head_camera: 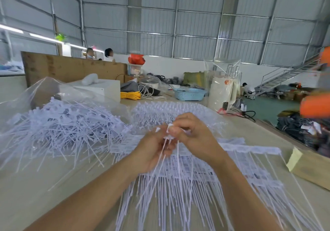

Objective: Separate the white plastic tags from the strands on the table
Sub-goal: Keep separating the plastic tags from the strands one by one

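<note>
Both hands raised together over the table [53,182]; left hand [151,150] curls round a few white strands [161,161] that trail down from its fingers; right hand [194,134] pinches a small white tag [170,128] at the strands' top, thumb touching the left fingertips; beneath and toward the wrists lie rows of uncut tag strips [187,186]; left of the left hand, a loose heap of separated tags [67,129] on clear plastic; beyond the right hand, a blue basket [190,94].
</note>
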